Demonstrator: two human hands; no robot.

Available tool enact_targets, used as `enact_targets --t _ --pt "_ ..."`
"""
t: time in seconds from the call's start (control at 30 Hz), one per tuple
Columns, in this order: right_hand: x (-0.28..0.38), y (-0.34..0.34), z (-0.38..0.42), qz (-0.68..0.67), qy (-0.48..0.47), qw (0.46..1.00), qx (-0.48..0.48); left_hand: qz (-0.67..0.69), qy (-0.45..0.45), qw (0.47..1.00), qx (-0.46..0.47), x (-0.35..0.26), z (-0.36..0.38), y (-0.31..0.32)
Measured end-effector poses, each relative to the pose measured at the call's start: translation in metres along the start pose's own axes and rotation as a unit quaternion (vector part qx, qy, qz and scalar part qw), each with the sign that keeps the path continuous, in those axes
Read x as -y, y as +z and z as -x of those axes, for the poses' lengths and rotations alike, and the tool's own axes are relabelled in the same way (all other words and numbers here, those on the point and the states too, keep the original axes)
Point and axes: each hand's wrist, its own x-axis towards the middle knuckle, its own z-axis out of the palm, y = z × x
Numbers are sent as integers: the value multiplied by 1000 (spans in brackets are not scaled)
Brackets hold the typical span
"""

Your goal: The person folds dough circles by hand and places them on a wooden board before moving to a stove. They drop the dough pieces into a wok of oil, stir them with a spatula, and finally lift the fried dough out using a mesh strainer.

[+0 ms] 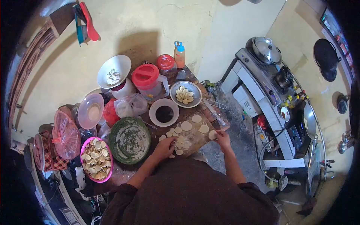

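A floured wooden board (195, 141) lies in front of me with several flat, pale dough rounds (186, 126) on it. My right hand (222, 140) pinches one dough round (212, 135) at the board's right edge. At the left side of the board, my left hand (165, 147) is bent over small dough pieces (173, 132); its fingertips are closed, and what they hold, if anything, is too small to make out. Behind the board stand a white bowl of dark liquid (164, 113) and a metal strainer bowl with pale pieces (185, 94).
A green floured basin (129, 140) and a pink basket of pale pieces (96, 159) stand at the left. Farther back are a red-lidded pitcher (147, 81) and a white bowl (114, 71). A stove (262, 77) with pots stands at the right.
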Motion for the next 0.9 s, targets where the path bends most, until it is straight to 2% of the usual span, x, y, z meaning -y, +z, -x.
enact_targets --t 0.07,0.1,0.17,0.3,0.37,0.5,0.57,0.7,0.77,0.9 --pt "-15 -18 -14 150 -44 988 -16 -8 12 1000 4 -5 -2 -3" --pt "-11 -17 -10 148 -42 988 -19 -8 14 1000 8 -5 -3 -2" --pt "-3 -11 -7 219 -71 968 97 -4 17 999 30 -5 -5 0" --pt "0 4 -10 276 -45 949 144 20 -7 998 54 -4 -3 4" --pt "0 9 -11 440 -170 876 101 -11 6 998 58 -5 -1 1" --pt "0 12 -17 463 -210 856 91 7 39 999 23 10 2 4" --pt "11 18 -11 521 -214 823 74 -19 42 999 10 5 4 1" --pt "5 18 -15 495 -228 835 71 -27 35 999 26 7 3 1" --pt "7 20 -16 528 -265 804 73 -35 42 998 20 5 2 1" --pt "2 19 -16 496 -302 811 65 -18 35 999 29 4 2 3"
